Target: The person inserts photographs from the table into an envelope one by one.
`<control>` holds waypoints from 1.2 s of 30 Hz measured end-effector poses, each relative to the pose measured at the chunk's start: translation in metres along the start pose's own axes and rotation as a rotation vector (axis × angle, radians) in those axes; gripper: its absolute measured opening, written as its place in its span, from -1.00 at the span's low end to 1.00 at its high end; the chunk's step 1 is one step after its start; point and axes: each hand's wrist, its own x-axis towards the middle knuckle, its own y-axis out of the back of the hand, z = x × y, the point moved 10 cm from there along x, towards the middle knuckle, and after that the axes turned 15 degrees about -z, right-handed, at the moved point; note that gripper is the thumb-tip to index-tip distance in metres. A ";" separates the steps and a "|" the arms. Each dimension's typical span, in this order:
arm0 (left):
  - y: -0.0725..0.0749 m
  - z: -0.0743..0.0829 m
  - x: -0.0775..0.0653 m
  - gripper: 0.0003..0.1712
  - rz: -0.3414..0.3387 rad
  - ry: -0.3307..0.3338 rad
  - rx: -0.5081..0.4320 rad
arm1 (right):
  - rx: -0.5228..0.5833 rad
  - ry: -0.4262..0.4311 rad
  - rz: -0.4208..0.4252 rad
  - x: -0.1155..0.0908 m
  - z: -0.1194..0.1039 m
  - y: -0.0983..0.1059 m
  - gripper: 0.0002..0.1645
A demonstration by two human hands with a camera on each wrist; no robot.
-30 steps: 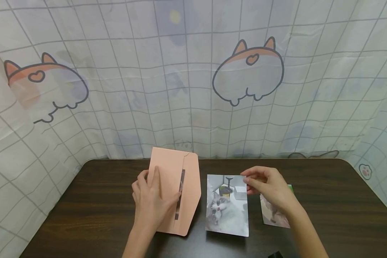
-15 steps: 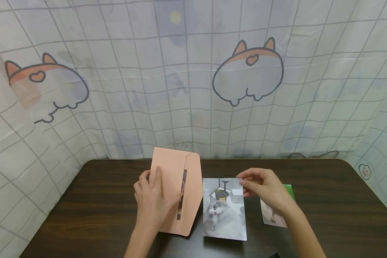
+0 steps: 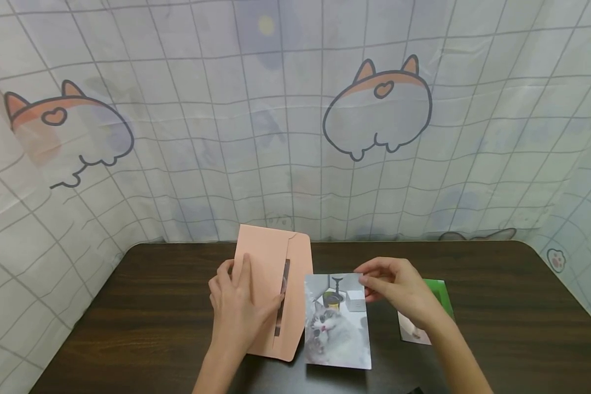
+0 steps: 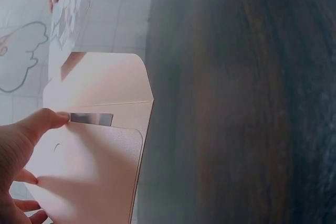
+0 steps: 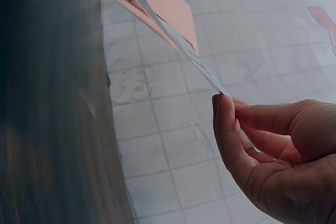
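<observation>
My left hand [image 3: 236,314] grips a pink envelope [image 3: 261,246] by its left side, tilted above the table, its flap folded out to the right. The thumb [image 4: 55,118] lies at the envelope's mouth, where a strip of a dark picture [image 4: 98,119] shows inside. Between thumb and fingers, my right hand [image 3: 399,290] pinches the upper right corner of a cat photo [image 3: 340,342]. This photo is held up in front of the flap's right edge; from the right wrist it appears nearly edge-on. Another photo [image 3: 439,293], with a green part, lies on the table, partly hidden by my right forearm.
The dark wood table [image 3: 143,312] reaches back to a white gridded curtain [image 3: 216,137] with corgi drawings. A small black object [image 3: 416,390] pokes in at the bottom edge of the head view; its kind cannot be made out.
The cat photo has moved left and slightly down with my right hand, now overlapping the envelope's flap. The envelope has shifted slightly right. More of the green photo is uncovered.
</observation>
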 end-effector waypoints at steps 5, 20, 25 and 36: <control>-0.002 0.003 0.000 0.12 -0.001 -0.008 -0.003 | 0.005 0.005 0.001 0.001 0.001 -0.002 -0.69; -0.004 0.008 0.000 0.13 -0.019 -0.007 -0.007 | 0.035 0.017 -0.010 0.006 0.002 -0.011 -0.69; -0.004 0.009 0.000 0.11 -0.013 -0.011 -0.015 | 0.030 0.019 -0.013 0.006 0.001 -0.012 -0.69; -0.007 0.013 -0.001 0.11 -0.003 -0.027 -0.015 | 0.035 0.028 -0.028 0.008 0.001 -0.015 -0.69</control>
